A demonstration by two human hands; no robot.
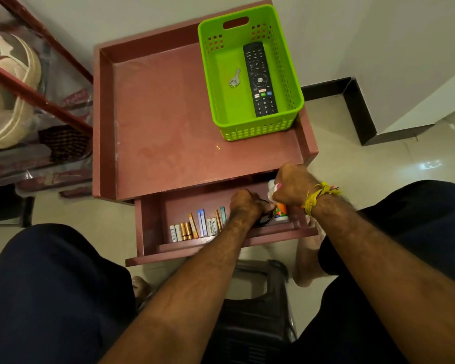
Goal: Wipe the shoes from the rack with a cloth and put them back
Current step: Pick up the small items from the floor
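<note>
Hands first: I see my left hand (246,206) down inside the open drawer (153,222) of the reddish desk (163,114), its fingers curled around a dark object (265,219) that I cannot identify. My right hand (290,186) hovers at the drawer's right end, clenched around a small white item (271,190) with a pink edge; what it is I cannot tell. A white container with an orange label (281,212) sits just under that hand. A row of batteries and slim tubes (197,225) stands along the drawer's front. On the desk top, a green basket (286,74) holds a black remote (259,80) and a small key (234,78). Shoes (8,95), pale ones, sit on the rack (37,95) at far left, well apart from both hands. A yellow thread (317,195) circles my right wrist.
</note>
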